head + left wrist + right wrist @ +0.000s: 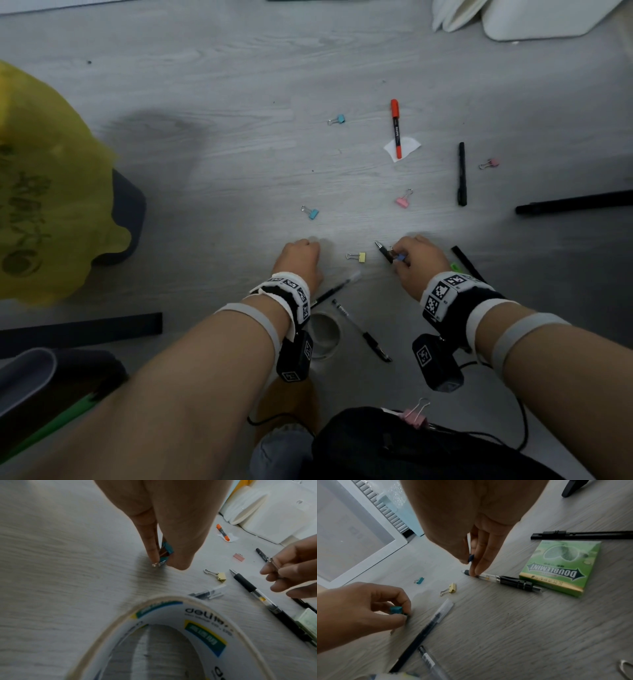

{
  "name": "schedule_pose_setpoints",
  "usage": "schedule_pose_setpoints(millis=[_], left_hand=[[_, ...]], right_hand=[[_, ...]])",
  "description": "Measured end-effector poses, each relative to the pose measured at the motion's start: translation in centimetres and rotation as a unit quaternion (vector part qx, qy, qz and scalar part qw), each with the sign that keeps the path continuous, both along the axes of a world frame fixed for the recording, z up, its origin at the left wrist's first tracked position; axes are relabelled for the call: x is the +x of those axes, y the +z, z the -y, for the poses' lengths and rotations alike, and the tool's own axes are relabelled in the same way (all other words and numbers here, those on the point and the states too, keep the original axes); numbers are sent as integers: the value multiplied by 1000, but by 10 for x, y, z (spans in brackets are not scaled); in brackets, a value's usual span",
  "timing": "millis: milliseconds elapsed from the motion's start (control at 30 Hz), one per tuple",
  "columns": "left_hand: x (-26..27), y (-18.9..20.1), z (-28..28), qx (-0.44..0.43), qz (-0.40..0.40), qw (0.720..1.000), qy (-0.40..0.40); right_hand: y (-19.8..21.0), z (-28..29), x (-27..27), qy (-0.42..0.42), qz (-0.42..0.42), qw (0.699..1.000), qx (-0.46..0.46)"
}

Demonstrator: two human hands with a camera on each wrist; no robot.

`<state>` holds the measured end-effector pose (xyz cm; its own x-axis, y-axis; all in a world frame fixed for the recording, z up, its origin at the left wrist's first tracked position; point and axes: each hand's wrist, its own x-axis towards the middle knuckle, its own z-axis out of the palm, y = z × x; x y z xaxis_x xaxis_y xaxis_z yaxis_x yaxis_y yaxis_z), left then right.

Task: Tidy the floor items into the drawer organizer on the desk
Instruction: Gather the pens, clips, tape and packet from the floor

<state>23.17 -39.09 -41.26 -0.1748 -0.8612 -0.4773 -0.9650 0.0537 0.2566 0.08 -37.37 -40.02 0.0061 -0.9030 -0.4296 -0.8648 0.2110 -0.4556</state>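
Low over the grey floor, my left hand pinches a teal binder clip between thumb and finger. My right hand pinches a dark blue binder clip, and its fingertips touch a black gel pen lying on the floor. A yellow clip lies between the hands. Farther out lie a blue clip, a pink clip, an orange marker and a black marker. The drawer organizer is not in view.
Two more pens and a tape roll lie under my left wrist. A green gum pack sits by my right hand. A yellow-bagged bin stands left; black desk feet and a black bag lie near.
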Motion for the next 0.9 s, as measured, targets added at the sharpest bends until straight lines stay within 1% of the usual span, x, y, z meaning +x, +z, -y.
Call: schedule_pose_setpoints(millis=[33, 67, 100, 133, 167, 200, 233, 267, 300, 333, 367, 400, 433, 500, 567, 600, 700, 733, 800, 833, 867, 900], left_hand=[[0, 0, 1, 5, -3, 1000, 13], [0, 1, 2, 12, -14, 999, 45], [0, 2, 2, 19, -36, 994, 98], [0, 4, 2, 23, -73, 984, 164], [-2, 6, 3, 22, -119, 966, 228], [-6, 9, 3, 28, -174, 942, 284], [-11, 13, 5, 55, -245, 908, 336], [-17, 19, 6, 97, -332, 854, 388], [-23, 26, 7, 144, -417, 783, 439], [-28, 34, 9, 185, -480, 710, 481], [-31, 40, 12, 220, -519, 652, 508], [-32, 44, 14, 251, -539, 615, 518], [-32, 47, 15, 275, -550, 594, 519], [-29, 47, 18, 307, -555, 580, 511], [-27, 48, 20, 320, -555, 583, 499], [-26, 49, 22, 316, -551, 592, 496], [-19, 48, 28, 294, -530, 615, 505], [-14, 47, 31, 279, -517, 638, 498], [-5, 45, 37, 231, -474, 707, 471], [-1, 44, 40, 205, -456, 733, 462], [3, 44, 41, 187, -442, 750, 455], [5, 46, 42, 176, -433, 760, 453]], right_hand=[[2, 0, 1, -2, 2, 1000, 0], [3, 0, 2, -7, 9, 1000, 2], [6, 1, 4, -14, 20, 1000, 4], [8, 1, 7, -21, 36, 999, 3], [11, 2, 11, -29, 54, 998, -4], [15, 3, 15, -38, 75, 996, -16], [19, 4, 19, -50, 98, 993, -31], [24, 6, 24, -60, 123, 989, -49], [31, 8, 30, -63, 145, 985, -72], [37, 10, 36, -59, 166, 980, -95], [43, 11, 41, -55, 188, 974, -110], [47, 12, 47, -48, 209, 970, -115], [51, 13, 51, -38, 225, 967, -113], [53, 15, 57, 2, 228, 968, -103], [55, 17, 59, 48, 210, 971, -107], [56, 18, 58, 55, 202, 971, -117], [59, 24, 48, 13, 172, 975, -140], [58, 28, 44, 2, 151, 979, -135], [54, 34, 32, 0, 97, 991, -95], [52, 36, 28, 11, 71, 995, -67], [50, 36, 26, 30, 42, 998, -38], [50, 33, 25, 53, 15, 998, -7]])
